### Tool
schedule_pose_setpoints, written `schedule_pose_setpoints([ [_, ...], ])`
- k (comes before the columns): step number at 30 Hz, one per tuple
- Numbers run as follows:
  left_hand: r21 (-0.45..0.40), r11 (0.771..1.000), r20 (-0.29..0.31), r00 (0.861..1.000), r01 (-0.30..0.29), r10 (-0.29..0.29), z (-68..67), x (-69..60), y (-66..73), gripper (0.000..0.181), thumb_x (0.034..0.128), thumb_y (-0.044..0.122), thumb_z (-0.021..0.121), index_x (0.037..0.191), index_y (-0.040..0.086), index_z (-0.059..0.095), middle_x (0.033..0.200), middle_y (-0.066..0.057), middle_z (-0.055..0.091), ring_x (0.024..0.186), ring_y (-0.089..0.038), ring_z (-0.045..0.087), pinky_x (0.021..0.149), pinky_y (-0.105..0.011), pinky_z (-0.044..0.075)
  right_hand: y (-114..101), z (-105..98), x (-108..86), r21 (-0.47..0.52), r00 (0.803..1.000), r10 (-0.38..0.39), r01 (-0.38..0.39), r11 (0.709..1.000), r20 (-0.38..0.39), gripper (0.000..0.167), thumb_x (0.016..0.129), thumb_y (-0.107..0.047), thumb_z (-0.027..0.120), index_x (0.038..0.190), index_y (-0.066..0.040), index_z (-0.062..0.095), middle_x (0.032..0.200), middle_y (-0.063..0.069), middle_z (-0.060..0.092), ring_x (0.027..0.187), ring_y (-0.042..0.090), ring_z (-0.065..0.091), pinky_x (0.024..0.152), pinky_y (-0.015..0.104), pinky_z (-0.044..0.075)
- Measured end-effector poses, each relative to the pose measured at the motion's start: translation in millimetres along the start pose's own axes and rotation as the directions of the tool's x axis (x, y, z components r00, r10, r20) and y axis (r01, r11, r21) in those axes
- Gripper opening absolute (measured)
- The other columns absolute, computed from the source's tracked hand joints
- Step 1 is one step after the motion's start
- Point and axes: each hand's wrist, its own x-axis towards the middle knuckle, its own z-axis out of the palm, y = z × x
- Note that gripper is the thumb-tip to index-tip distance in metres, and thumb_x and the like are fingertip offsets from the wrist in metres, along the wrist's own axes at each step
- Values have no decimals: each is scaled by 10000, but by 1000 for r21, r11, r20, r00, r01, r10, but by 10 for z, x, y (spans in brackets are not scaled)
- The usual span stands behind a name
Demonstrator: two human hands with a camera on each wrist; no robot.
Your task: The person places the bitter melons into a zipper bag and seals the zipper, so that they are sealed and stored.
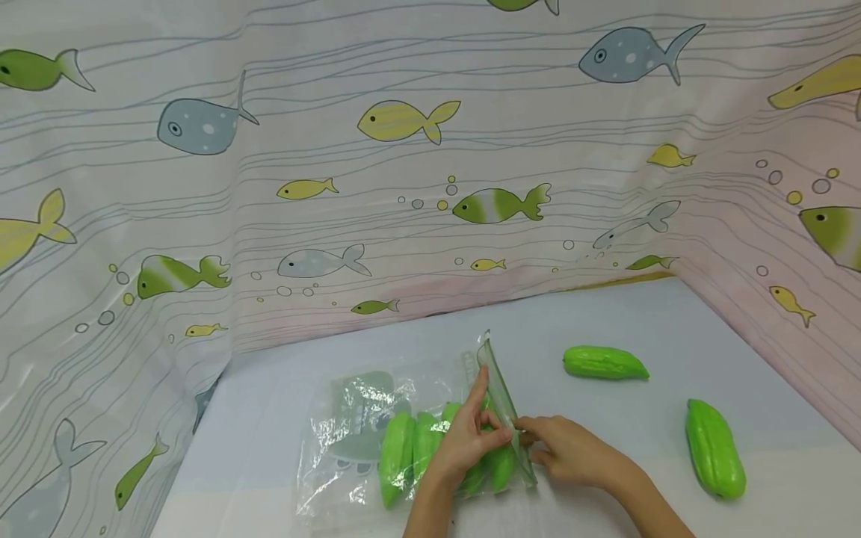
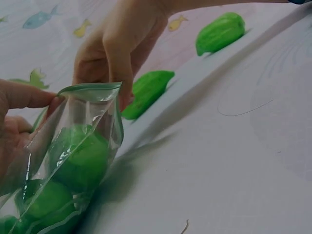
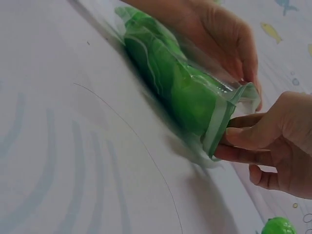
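A clear zip bag with a green-edged mouth lies on the table, several ridged green gourd-like fruits inside it. My left hand lies over the bag and pinches its mouth between thumb and fingers, index finger stretched along the green strip. At the near part of that strip, my right hand pinches the edge with thumb and fingers. The right wrist view shows the right thumb against the mouth of the bag; some fingertips are hidden there. The mouth gapes a little between the hands.
Two more green fruits lie outside the bag on the right: one farther back, one nearer the right edge. A fish-patterned curtain encloses the pale table at the back and sides.
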Motion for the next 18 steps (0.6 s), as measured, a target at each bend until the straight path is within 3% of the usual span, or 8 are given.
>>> schedule_pose_setpoints([
  [7,52,999,-9,1000,-12,13,29,20,-24,1019,779,-98,678,1558,166,76,879,-188,641,685,-111,587,616,-200,504,1,-74,-30,15,1000,17,-16,1000,-21,397,849,-14,666,1221,-143,614,1072,-103,661,989,158,610,848,429,498],
  [12,83,996,-17,1000,-12,14,30,19,-46,1020,781,-92,684,1560,189,88,1180,-185,569,704,-105,585,616,-205,505,25,-151,-60,43,997,59,-57,997,-40,410,853,-65,695,1244,-150,604,1157,-76,638,988,121,582,842,379,493],
  [14,87,996,-18,1000,-3,4,29,9,-39,1023,782,-91,685,1559,209,92,1176,-198,571,709,-104,589,623,-206,508,36,-186,-80,49,996,72,-69,996,-52,415,850,-92,710,1248,-135,600,1178,-48,632,992,132,578,838,377,493],
  [18,75,997,-23,1000,11,-10,26,1,-35,1022,781,-102,684,1559,208,97,936,-175,645,696,-110,595,627,-211,512,55,-272,-129,68,995,69,-63,996,-77,438,855,-160,726,1268,-128,584,1205,-15,621,1013,164,578,839,416,494],
])
